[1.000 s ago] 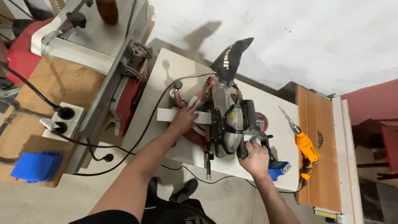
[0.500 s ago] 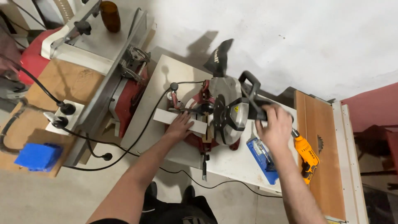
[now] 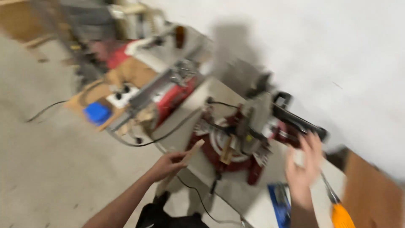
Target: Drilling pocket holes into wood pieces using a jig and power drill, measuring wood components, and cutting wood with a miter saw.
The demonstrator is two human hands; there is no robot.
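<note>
Pale wood is what the left hand (image 3: pixel 168 164) has hold of: a short offcut strip (image 3: pixel 192 152) pinched between thumb and curled fingers at its lower end, so the fingers are closed around it and most of the strip sticks out free. Its long axis runs up and to the right from the grip, tilted toward the red base (image 3: pixel 230 162) of the mitre saw (image 3: pixel 249 131), and its far tip sits just short of that base without clearly touching it. The strip hangs over the near left edge of the white bench top (image 3: pixel 236 192) on which the saw stands. The right hand (image 3: pixel 301 169) is well apart from the strip, on the other side of the saw; it is raised with fingers spread wide and holds nothing, hovering just below the saw's black handle (image 3: pixel 297 122) with no contact that can be made out. The left hand is thus the only one near the wood. A second small wooden piece (image 3: pixel 226 152) stands against the saw's fence. The picture is heavily blurred, so fine detail of the grip is uncertain. A yellow-handled drill (image 3: pixel 339 213) and a blue case (image 3: pixel 280 200) lie beyond the right wrist.
</note>
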